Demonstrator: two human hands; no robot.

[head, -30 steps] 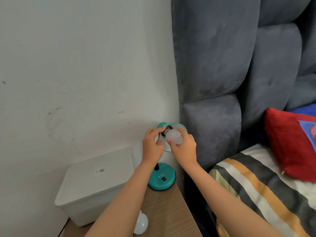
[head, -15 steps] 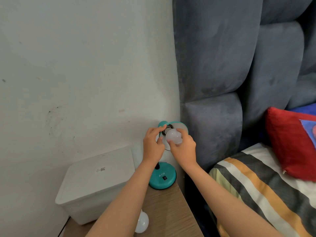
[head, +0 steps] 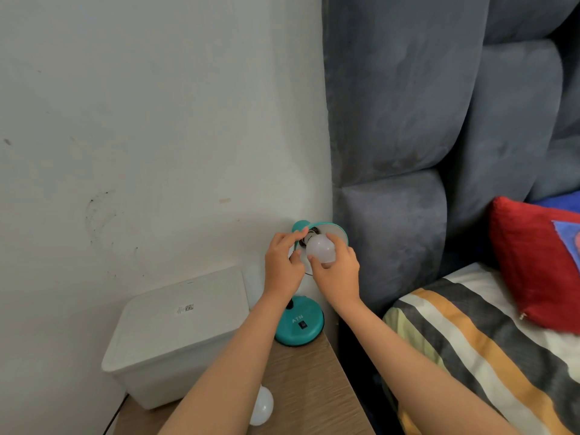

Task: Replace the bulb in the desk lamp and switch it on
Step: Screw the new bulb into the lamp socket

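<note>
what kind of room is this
Most likely a bedroom: a padded grey headboard, a striped bed cover with a red pillow, and a teal desk lamp on a wooden bedside table.

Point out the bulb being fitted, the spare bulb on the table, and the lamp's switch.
Fitted bulb (head: 320,248), head view, globe's front.
Spare bulb (head: 262,409), head view, visible globe.
Lamp switch (head: 302,325), head view, dark rocker on base.

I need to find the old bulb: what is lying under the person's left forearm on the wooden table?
A white bulb lies on the wooden table beside the white box. The left forearm covers its upper part, so its base cannot be seen.
</note>
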